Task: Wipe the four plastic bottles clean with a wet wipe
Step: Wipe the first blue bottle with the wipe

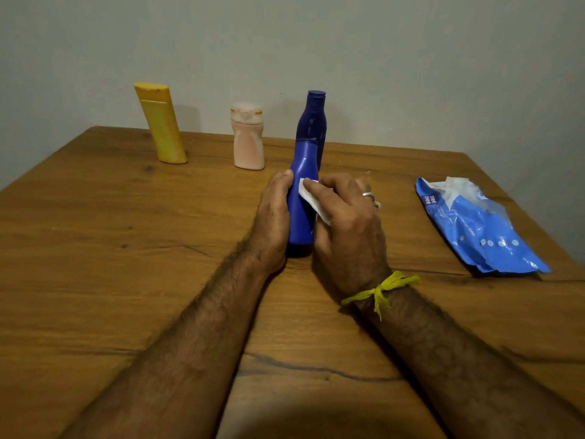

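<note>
Head view shows the blue bottle point(302, 198) standing upright near the middle of the tabletop point(95, 248), long axis vertical, cap toward the far edge in your sight. Your left hand point(273, 217) wraps its left side, thumb tip on the front. Your right hand point(348, 217) curls around a white wet wipe point(311, 198) and presses it against the bottle's right side. Just behind stands a dark purple bottle point(311, 122); a pink bottle point(248, 137) and a yellow bottle point(163, 125) stand upright along the far edge. The wipes pack point(474, 229) lies flat near the right edge.
</note>
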